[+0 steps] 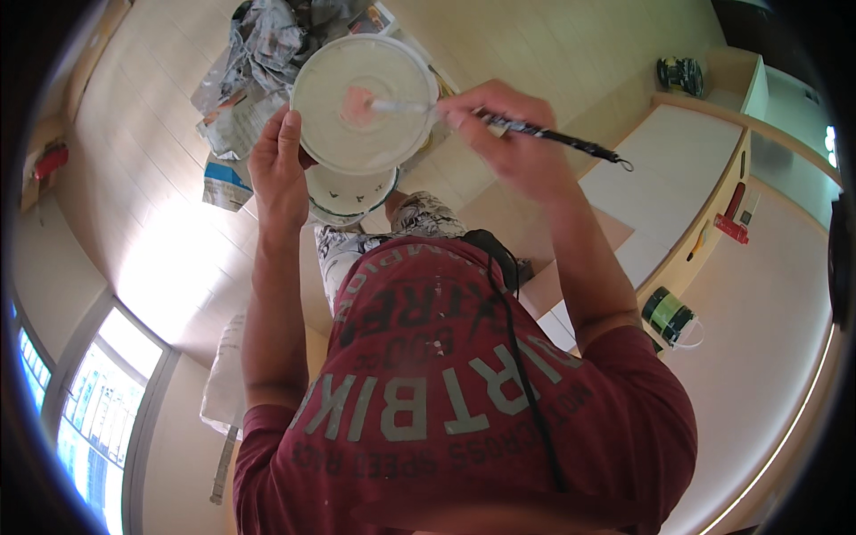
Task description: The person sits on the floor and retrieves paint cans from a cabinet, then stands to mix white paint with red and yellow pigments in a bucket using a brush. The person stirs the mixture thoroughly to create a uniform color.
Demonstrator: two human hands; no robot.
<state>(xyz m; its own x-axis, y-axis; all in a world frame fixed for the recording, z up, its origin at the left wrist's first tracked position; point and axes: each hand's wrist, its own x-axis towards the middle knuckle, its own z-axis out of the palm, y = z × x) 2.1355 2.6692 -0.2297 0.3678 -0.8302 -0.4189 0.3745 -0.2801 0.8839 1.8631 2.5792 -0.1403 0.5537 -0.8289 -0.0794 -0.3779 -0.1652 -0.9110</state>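
Round whitish plastic lid [367, 143] held at left rim by left hand [280, 169], above white bucket [339, 192]; slim black-handled tool [555, 135] pinched in right hand [506, 120], long axis slanting leftward to lid's pink patch [358, 105].

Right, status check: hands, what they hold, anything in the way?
Left hand grips round pale lid by edge. Right hand holds dark-handled tool, tip at lid's pink patch. Lid partly blocks view of bucket.
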